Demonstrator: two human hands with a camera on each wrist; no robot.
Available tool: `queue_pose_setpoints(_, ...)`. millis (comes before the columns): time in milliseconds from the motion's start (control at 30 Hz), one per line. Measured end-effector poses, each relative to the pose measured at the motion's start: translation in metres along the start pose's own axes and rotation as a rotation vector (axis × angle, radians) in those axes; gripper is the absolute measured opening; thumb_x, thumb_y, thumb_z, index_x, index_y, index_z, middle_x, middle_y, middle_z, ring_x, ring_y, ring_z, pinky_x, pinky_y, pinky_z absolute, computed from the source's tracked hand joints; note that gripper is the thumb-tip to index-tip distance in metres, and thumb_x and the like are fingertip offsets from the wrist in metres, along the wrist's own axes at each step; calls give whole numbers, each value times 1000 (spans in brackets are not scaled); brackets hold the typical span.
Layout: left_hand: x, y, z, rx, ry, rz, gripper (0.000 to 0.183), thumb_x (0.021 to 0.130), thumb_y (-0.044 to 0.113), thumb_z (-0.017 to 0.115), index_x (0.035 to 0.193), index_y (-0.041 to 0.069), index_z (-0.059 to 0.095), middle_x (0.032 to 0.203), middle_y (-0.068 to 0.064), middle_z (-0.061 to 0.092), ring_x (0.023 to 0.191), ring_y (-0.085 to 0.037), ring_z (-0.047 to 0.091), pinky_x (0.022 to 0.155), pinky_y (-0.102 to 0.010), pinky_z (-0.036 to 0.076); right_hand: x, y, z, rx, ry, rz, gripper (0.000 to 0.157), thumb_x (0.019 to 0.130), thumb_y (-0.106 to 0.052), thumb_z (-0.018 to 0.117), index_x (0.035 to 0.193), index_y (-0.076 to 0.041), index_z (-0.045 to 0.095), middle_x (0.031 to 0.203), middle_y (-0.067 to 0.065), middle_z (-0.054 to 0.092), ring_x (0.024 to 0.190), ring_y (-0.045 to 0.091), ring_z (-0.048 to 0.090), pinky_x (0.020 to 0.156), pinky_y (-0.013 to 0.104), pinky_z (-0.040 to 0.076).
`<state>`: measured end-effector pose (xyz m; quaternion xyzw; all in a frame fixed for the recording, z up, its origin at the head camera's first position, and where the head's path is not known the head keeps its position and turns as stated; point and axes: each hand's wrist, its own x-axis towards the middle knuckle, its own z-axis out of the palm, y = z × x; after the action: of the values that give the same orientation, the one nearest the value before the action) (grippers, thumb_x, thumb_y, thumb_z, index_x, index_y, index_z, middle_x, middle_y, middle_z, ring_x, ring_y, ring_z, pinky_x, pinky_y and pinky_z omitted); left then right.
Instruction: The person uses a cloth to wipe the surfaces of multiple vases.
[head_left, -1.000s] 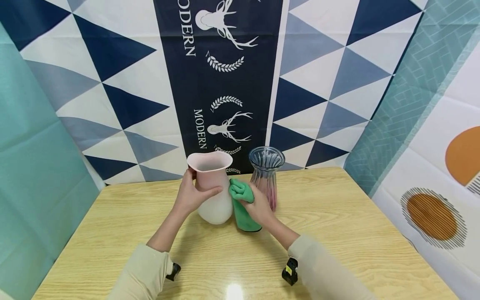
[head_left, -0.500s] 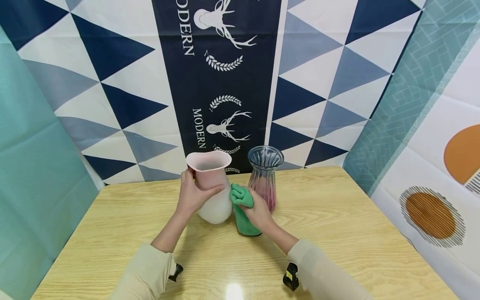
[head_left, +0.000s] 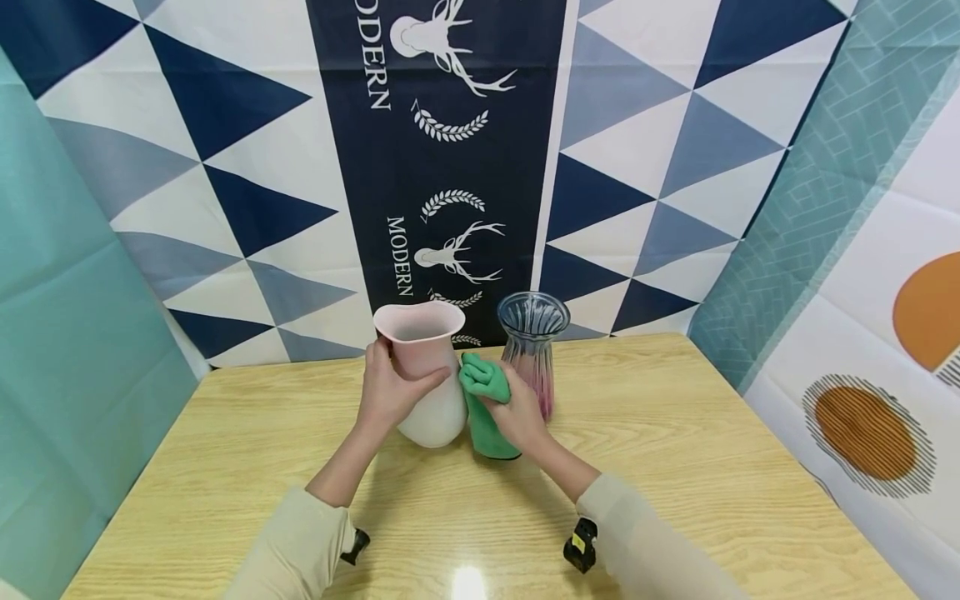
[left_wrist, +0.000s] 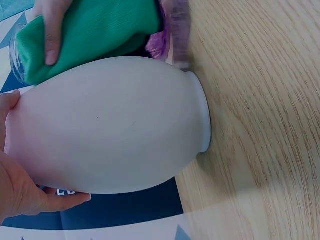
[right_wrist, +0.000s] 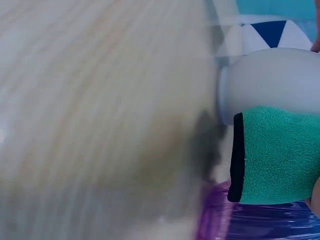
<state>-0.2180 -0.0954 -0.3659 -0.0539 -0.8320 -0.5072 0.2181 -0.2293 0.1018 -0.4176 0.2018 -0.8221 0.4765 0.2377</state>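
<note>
A pink-to-white vase [head_left: 431, 412] with a wavy rim stands on the wooden table, and my left hand [head_left: 390, 390] grips it around the neck, thumb across the front. In the left wrist view the white body of the vase [left_wrist: 115, 125] fills the middle, its foot at the table. My right hand [head_left: 519, 412] holds a bunched green cloth [head_left: 486, 383] against the vase's right side. The cloth's lower part [right_wrist: 275, 155], edged in black, hangs down beside the vase in the right wrist view. The right fingers are partly hidden by the cloth.
A ribbed glass vase [head_left: 534, 321], blue at the top and pink below, stands just right of and behind my right hand. The light wooden table [head_left: 675, 467] ends at a patterned wall hanging [head_left: 465, 167] at the back. Teal cloth [head_left: 67, 292] hangs on the left.
My right hand dipped slightly with the green cloth, then came back up along the vase's side. My left hand keeps its grip on the pink-to-white vase, which stays in place.
</note>
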Motion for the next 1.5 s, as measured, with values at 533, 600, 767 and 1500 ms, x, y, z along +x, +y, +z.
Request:
queue_pose_setpoints(533, -1, 2, -3, -65, -22, 13, 89, 65, 30, 86, 134, 6, 35, 127, -13, 44, 114, -26, 48, 96, -44, 43, 30, -24, -10, 107, -14, -101, 50, 84, -9, 68, 130, -9, 51, 128, 9, 59, 121, 23, 53, 103, 40, 42)
queue_pose_setpoints(600, 0, 0, -5, -80, -40, 3, 90, 65, 30, 85, 134, 6, 33, 129, -11, 44, 115, -26, 48, 97, -44, 42, 31, -26, -10, 103, -17, -87, 50, 84, -10, 69, 130, -10, 51, 128, 8, 59, 121, 22, 53, 103, 40, 42)
queue_pose_setpoints(767, 1, -4, -8, -82, -82, -20, 90, 66, 32, 84, 135, 7, 31, 129, -9, 45, 116, -25, 47, 98, -45, 42, 34, -30, -10, 95, -13, -77, 50, 84, -13, 70, 130, -12, 52, 127, 7, 60, 120, 21, 54, 102, 40, 43)
queue_pose_setpoints(1500, 6, -8, -15, -122, -168, -41, 87, 67, 28, 84, 135, 11, 34, 128, -8, 46, 118, -25, 45, 105, -47, 36, 45, -30, -13, 44, -147, -37, 47, 84, -11, 68, 128, -11, 52, 123, 10, 61, 108, 24, 58, 94, 45, 47)
